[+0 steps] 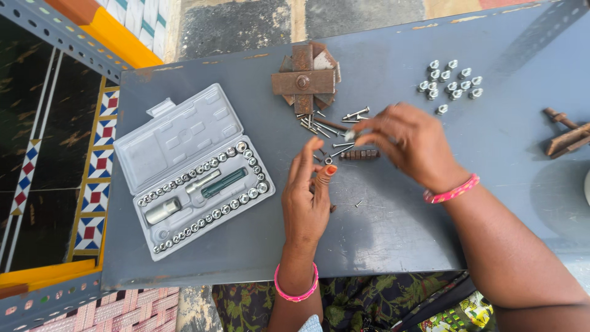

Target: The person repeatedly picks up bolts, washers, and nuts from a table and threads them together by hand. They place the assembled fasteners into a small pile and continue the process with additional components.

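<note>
My right hand (410,142) hovers over a scatter of silver bolts (332,126) on the grey metal table (393,233), its fingertips pinching a small silver nut or bolt (350,134). My left hand (305,197) rests below the bolts, thumb and forefinger close to a small nut (328,161); I cannot tell if it grips anything. A dark row of stacked nuts (360,154) lies between the hands. A stack of rusty metal plates (305,78) joined by a bolt sits above the scatter.
An open grey socket set case (195,173) with sockets and a green-handled tool lies at the left. A cluster of silver nuts (452,80) sits at the upper right. Rusty brackets (566,134) lie at the right edge. A perforated angle bar (58,37) crosses the upper left.
</note>
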